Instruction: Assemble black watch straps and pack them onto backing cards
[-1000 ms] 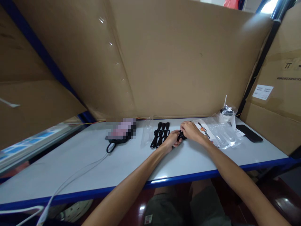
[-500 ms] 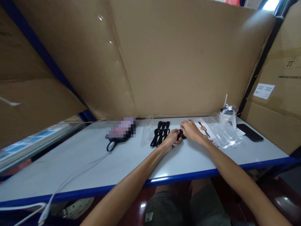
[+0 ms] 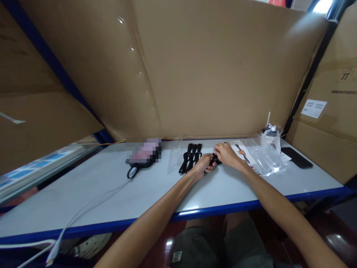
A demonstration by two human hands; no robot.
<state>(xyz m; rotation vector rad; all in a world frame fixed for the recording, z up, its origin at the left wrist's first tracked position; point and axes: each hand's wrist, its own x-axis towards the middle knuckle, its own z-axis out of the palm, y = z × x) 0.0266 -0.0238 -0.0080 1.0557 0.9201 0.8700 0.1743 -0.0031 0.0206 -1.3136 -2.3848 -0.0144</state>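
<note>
At my far left a dark-edged object (image 3: pixel 152 160), its top blurred out, lies by a pale cable (image 3: pixel 104 195); then comes a clear plastic bag (image 3: pixel 174 156), and next to it three black tools (image 3: pixel 190 159) side by side, slanting the same way. Just right of those, my left hand (image 3: pixel 205 163) is closed around a black piece (image 3: pixel 215 159) near the back half of the table (image 3: pixel 156 197); my fingers hide most of its shape. My right hand (image 3: pixel 224 153) has its fingertips curled onto the piece's far side. To work it well, I'd let the left hold firm as the anchor, and have the right press lightly and squarely, without twisting, keeping my elbows low. Beyond my right hand are a printed card (image 3: pixel 241 152), clear packaging (image 3: pixel 266 162) partly over it, and a dark phone-like slab (image 3: pixel 297 157).
</note>
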